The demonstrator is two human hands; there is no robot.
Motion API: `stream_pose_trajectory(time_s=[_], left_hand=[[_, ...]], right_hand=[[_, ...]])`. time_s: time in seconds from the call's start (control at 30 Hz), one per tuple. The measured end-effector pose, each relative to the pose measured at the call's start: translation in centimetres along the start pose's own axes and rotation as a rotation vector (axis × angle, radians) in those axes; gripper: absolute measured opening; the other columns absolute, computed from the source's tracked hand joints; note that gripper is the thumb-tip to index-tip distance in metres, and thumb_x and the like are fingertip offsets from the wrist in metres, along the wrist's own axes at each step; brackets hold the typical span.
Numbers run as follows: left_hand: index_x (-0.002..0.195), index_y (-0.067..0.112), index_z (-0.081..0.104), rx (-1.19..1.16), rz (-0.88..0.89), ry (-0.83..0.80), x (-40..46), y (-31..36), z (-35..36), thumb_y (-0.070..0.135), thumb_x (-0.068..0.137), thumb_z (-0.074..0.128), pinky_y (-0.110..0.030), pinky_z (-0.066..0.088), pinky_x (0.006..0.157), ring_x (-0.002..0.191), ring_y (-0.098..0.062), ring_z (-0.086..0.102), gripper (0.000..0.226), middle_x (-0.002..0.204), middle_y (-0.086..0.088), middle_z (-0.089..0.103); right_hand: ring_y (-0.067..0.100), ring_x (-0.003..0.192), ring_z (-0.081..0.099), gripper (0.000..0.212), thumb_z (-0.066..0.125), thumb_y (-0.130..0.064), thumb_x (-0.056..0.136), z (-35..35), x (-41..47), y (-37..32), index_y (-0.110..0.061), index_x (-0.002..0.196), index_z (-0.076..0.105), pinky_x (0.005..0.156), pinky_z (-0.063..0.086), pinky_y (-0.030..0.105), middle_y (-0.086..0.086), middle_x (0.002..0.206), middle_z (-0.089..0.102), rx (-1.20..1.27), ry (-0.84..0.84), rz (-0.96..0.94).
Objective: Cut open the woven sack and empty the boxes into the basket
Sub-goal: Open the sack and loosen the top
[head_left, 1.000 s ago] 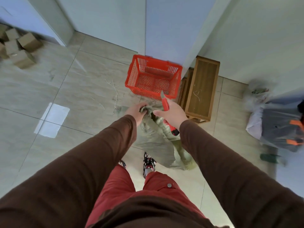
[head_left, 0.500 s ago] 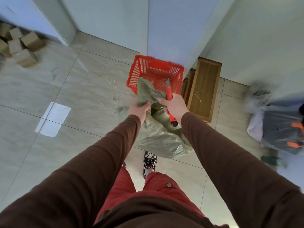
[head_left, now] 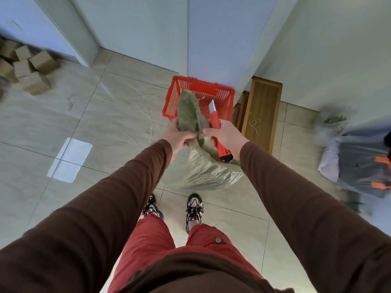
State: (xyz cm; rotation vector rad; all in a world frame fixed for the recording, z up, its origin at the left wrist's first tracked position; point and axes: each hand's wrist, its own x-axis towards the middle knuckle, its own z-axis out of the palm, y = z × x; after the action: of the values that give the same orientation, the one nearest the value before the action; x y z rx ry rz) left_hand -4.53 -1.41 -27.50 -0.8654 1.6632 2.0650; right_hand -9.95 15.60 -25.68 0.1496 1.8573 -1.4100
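- Left hand [head_left: 177, 136]: your fingers are curled round the bunched neck of the sack [head_left: 201, 166], gripping the fabric just beside your other hand.
- Right hand [head_left: 224, 135]: you hold the knife [head_left: 218, 132] in your fist, and thumb and forefinger also pinch the sack's neck where it meets your left hand.
- Knife: red handle, pale blade extended and pointing away from you, tip in front of the basket [head_left: 224, 96]; the butt end sticks out below your palm, over the sack.
- Sack: greenish woven fabric, body bulging below your hands just ahead of your shoes [head_left: 193, 208]; whether it rests on the floor [head_left: 101, 123] you cannot tell. A loose flap of the mouth stands up above your hands, overlapping the basket in view.
- Basket: red plastic mesh, on the floor against the wall corner, directly beyond the sack.
- Boxes [head_left: 31, 68]: small cardboard cartons, piled on the floor at far left, well apart from the basket.
- Bench [head_left: 262, 111]: wooden, just right of the basket, along the wall.
- Paper [head_left: 69, 159]: white sheet lying flat on the floor, left of your left sleeve.
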Motion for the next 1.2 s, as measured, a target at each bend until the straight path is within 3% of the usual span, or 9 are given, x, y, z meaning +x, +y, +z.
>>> stream_pose_trajectory(time_s=[0.23, 0.3, 0.43, 0.5, 0.67, 0.8, 0.9, 1.0, 1.2], left_hand=[[0.106, 0.006, 0.065, 0.303, 0.003, 0.101, 0.4, 0.9, 1.4, 0.002, 0.09, 0.069, -0.018, 0.052, 0.045, 0.06, -0.015, 0.058, 0.018, 0.073, -0.003, 0.063], [0.116, 0.006, 0.064, 0.248, -0.015, 0.163, 0.7, 1.6, 1.0, 0.01, 0.095, 0.065, -0.027, 0.059, 0.057, 0.07, -0.022, 0.062, 0.021, 0.087, -0.009, 0.067], [0.117, 0.009, 0.061, 0.083, -0.032, 0.187, 0.7, 3.1, -0.2, 0.016, 0.099, 0.06, -0.055, 0.054, 0.095, 0.1, -0.031, 0.065, 0.019, 0.11, -0.014, 0.066], [0.113, 0.009, 0.061, -0.001, -0.018, 0.128, 0.1, 4.1, -0.2, 0.014, 0.099, 0.059, -0.053, 0.054, 0.096, 0.103, -0.031, 0.066, 0.015, 0.114, -0.016, 0.067], [0.124, 0.003, 0.059, -0.029, 0.001, -0.035, -2.3, 6.5, -0.5, 0.008, 0.099, 0.057, -0.043, 0.06, 0.088, 0.104, -0.028, 0.068, 0.026, 0.118, -0.018, 0.068], [0.116, 0.004, 0.062, -0.099, 0.022, -0.131, -4.7, 9.2, -1.4, 0.006, 0.099, 0.054, -0.026, 0.06, 0.058, 0.082, -0.018, 0.073, 0.018, 0.107, -0.013, 0.071], [0.114, 0.007, 0.065, -0.116, 0.12, -0.102, -5.4, 11.1, -2.2, 0.01, 0.1, 0.055, -0.039, 0.062, 0.086, 0.102, -0.027, 0.071, 0.018, 0.118, -0.014, 0.072], [0.127, 0.0, 0.062, -0.247, 0.184, -0.044, -5.0, 11.5, -3.7, 0.013, 0.099, 0.058, -0.047, 0.052, 0.103, 0.12, -0.035, 0.064, 0.032, 0.129, -0.021, 0.066], [0.126, -0.002, 0.059, -0.17, 0.113, -0.331, -5.6, 9.6, -1.3, 0.047, 0.095, 0.056, -0.041, 0.047, 0.099, 0.1, -0.032, 0.06, 0.058, 0.112, -0.021, 0.062]], right_hand=[[0.014, 0.048, 0.049, 0.027, 0.067, -0.007, 0.098, 1.0, -0.8, -0.3, -0.014, 0.123, 0.072, 0.051, 0.047, 0.027, 0.009, 0.067, 0.057, -0.033, -0.068, -0.195], [0.013, 0.052, 0.047, 0.036, 0.074, -0.016, 0.095, -0.4, -0.7, 0.9, -0.016, 0.131, 0.069, 0.052, 0.047, 0.027, 0.01, 0.082, 0.061, 0.025, 0.045, -0.157], [0.017, 0.093, 0.066, 0.106, 0.089, -0.035, 0.079, -2.1, -2.0, 4.7, -0.033, 0.163, 0.025, 0.076, 0.062, 0.031, 0.002, 0.144, 0.054, -0.318, 0.102, -0.051], [0.029, 0.134, 0.055, 0.131, 0.092, -0.039, 0.073, -1.7, -2.3, 6.0, -0.041, 0.165, -0.001, 0.11, 0.049, 0.048, 0.003, 0.166, 0.034, -0.477, 0.071, -0.057], [0.028, 0.146, 0.046, 0.147, 0.094, -0.036, 0.071, -1.2, -1.2, 5.9, -0.05, 0.156, -0.026, 0.117, 0.037, 0.049, -0.001, 0.173, 0.016, -0.563, 0.214, -0.13], [0.019, 0.133, 0.054, 0.119, 0.091, -0.027, 0.077, -1.4, -0.4, 3.1, -0.05, 0.161, 0.01, 0.113, 0.038, 0.045, -0.002, 0.162, 0.042, -0.427, 0.194, -0.163], [0.016, 0.071, 0.061, 0.017, 0.074, -0.01, 0.093, -1.2, -0.2, -0.1, -0.019, 0.105, 0.066, 0.07, 0.056, 0.031, 0.004, 0.088, 0.069, -0.279, 0.188, -0.136], [0.012, 0.044, 0.049, 0.017, 0.066, -0.002, 0.097, -1.0, -0.7, -2.9, -0.009, 0.082, 0.061, 0.049, 0.041, 0.027, 0.002, 0.057, 0.056, -0.009, 0.177, -0.139], [0.019, 0.05, 0.056, 0.011, 0.07, -0.007, 0.096, 1.5, -3.4, -10.4, -0.004, 0.102, 0.061, 0.047, 0.041, 0.027, 0.008, 0.065, 0.065, 0.032, 0.008, -0.3]])
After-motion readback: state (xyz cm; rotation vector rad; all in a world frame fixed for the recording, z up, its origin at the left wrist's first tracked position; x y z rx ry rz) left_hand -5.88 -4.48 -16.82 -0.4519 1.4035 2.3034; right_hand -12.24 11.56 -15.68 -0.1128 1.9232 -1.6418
